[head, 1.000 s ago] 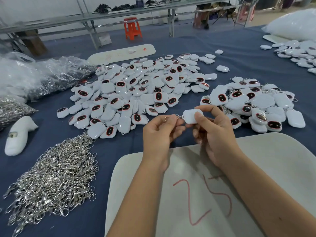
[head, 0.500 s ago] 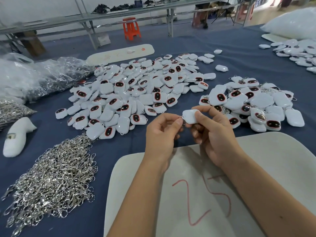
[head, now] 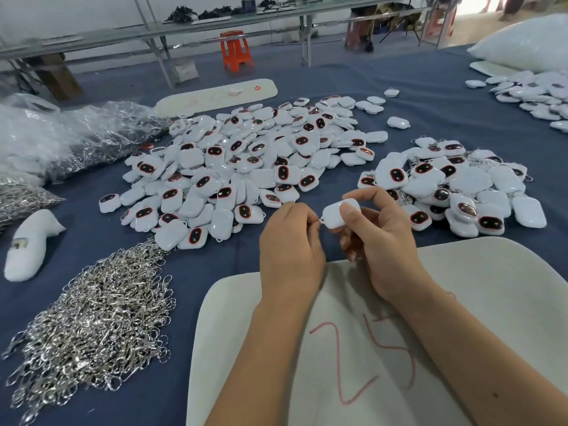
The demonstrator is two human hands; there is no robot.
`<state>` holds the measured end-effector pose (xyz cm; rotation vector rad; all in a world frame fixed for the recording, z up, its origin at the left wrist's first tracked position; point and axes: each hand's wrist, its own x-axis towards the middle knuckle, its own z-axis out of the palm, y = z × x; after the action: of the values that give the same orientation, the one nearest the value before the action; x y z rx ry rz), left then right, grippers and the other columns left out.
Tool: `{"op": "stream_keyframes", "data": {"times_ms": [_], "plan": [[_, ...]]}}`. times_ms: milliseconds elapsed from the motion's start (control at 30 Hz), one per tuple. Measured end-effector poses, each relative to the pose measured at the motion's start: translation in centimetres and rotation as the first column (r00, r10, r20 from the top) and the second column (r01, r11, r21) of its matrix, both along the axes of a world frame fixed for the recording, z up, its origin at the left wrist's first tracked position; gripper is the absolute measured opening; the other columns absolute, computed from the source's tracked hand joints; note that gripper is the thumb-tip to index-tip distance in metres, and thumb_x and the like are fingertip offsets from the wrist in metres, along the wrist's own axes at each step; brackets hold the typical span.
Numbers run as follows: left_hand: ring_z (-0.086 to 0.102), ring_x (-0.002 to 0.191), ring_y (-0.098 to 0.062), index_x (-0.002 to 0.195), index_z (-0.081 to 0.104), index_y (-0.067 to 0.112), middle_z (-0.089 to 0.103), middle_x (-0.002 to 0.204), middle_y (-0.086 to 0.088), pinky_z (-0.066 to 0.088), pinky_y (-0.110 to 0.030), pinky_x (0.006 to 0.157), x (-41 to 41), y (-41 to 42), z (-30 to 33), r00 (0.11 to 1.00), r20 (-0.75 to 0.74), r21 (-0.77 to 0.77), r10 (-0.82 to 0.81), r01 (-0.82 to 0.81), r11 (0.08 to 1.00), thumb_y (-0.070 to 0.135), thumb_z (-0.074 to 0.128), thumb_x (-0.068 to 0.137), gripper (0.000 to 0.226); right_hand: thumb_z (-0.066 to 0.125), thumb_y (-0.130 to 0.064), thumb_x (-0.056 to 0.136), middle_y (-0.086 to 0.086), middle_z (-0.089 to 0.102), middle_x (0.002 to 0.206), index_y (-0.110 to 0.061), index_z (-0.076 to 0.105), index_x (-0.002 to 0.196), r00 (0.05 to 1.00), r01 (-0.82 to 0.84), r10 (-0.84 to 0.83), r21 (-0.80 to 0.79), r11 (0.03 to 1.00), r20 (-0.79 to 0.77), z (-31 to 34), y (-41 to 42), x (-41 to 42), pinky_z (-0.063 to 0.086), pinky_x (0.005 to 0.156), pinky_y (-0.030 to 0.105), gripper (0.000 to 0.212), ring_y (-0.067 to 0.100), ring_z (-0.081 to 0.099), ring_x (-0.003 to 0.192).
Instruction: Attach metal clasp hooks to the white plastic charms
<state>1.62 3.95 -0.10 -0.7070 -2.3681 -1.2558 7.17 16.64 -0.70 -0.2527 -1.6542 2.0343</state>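
one charm point(head: 338, 214) pinched by right hand point(head: 381, 238); left hand point(head: 290, 244) pinches its loop

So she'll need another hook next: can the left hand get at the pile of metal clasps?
Probably yes. The clasp pile lies open on the cloth to the left hand's own side, nothing between; its fingers must first let go of the current hook.

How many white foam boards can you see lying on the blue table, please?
3: one under the forearms, marked 25; one beyond the charm pile; one partly hidden at far right.
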Motion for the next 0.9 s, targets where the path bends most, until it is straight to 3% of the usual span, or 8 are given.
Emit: {"op": "stream_keyframes", "data": {"times_ms": [367,467,533,600,633,700,800,900], "plan": [[0.066,0.071,-0.013,0.083,0.066,0.02,0.07,0.075,0.004,0.049,-0.017,0.065,-0.2,0.2,-0.2,0.943,0.297,0.324,-0.151,0.049,0.945,0.006,0.069,0.09,0.016,0.061,-0.014,0.105,0.007,0.069,0.071,-0.015,0.066,0.109,0.995,0.087,-0.082,-0.099,0.991,0.051,0.2,0.2,-0.4,0.041,0.042,0.024,0.007,0.015,0.053,0.052],[0.068,0.072,-0.014,0.085,0.068,0.014,0.074,0.08,-0.003,0.053,-0.021,0.07,0.0,1.1,-0.1,0.881,0.429,0.424,-0.201,0.001,0.906,0.002,0.07,0.09,0.013,0.061,-0.013,0.105,0.007,0.07,0.07,-0.012,0.066,0.111,0.984,0.173,-0.167,-0.135,0.976,0.055,0.3,0.6,-0.6,0.043,0.043,0.024,0.008,0.014,0.054,0.051],[0.071,0.08,-0.015,0.09,0.069,0.007,0.077,0.09,-0.009,0.057,-0.026,0.078,0.3,2.2,0.4,0.787,0.52,0.574,-0.332,-0.034,0.818,-0.001,0.069,0.091,0.008,0.06,-0.012,0.105,0.004,0.07,0.068,-0.012,0.064,0.111,0.972,0.235,-0.231,-0.159,0.959,0.042,0.3,1.2,-0.7,0.044,0.044,0.025,0.008,0.014,0.054,0.05],[0.074,0.096,-0.022,0.1,0.067,0.002,0.076,0.107,-0.017,0.058,-0.03,0.091,0.5,3.5,1.4,0.626,0.528,0.782,-0.574,-0.095,0.615,0.001,0.062,0.097,0.006,0.06,-0.01,0.104,0.002,0.071,0.072,-0.015,0.062,0.112,0.958,0.286,-0.288,-0.163,0.944,0.015,0.5,1.9,-0.6,0.045,0.046,0.028,0.01,0.015,0.056,0.052],[0.073,0.105,-0.027,0.105,0.065,0.001,0.074,0.114,-0.021,0.058,-0.032,0.096,0.5,4.2,1.8,0.562,0.492,0.845,-0.665,-0.122,0.521,0.003,0.059,0.1,0.008,0.061,-0.009,0.103,0.002,0.072,0.077,-0.016,0.061,0.117,0.949,0.312,-0.317,-0.141,0.939,-0.007,0.7,2.4,-0.5,0.046,0.048,0.029,0.016,0.015,0.059,0.054],[0.07,0.115,-0.032,0.112,0.062,0.001,0.072,0.121,-0.022,0.056,-0.037,0.101,0.5,5.5,2.5,0.515,0.45,0.881,-0.73,-0.123,0.456,0.01,0.055,0.104,0.015,0.062,-0.007,0.101,0.002,0.075,0.098,-0.023,0.053,0.137,0.933,0.347,-0.353,-0.088,0.934,-0.065,1.0,3.1,-0.2,0.051,0.052,0.029,0.04,0.018,0.068,0.065],[0.067,0.12,-0.03,0.111,0.066,0.007,0.074,0.12,-0.014,0.055,-0.04,0.103,0.7,7.4,2.8,0.544,0.474,0.849,-0.693,-0.074,0.522,0.016,0.055,0.105,0.016,0.063,-0.006,0.1,0.008,0.062,0.136,-0.04,0.02,0.162,0.927,0.36,-0.361,-0.029,0.932,-0.101,1.1,4.1,0.2,0.06,0.066,0.027,0.082,0.024,0.077,0.088],[0.066,0.12,-0.027,0.106,0.069,0.009,0.075,0.116,-0.007,0.056,-0.04,0.1,0.8,8.2,2.4,0.577,0.525,0.793,-0.626,-0.064,0.606,0.018,0.056,0.104,0.017,0.059,-0.004,0.102,0.008,0.052,0.148,-0.044,0.011,0.163,0.902,0.431,-0.429,0.083,0.898,-0.046,0.9,4.2,0.2,0.062,0.07,0.029,0.087,0.022,0.079,0.086]]}}
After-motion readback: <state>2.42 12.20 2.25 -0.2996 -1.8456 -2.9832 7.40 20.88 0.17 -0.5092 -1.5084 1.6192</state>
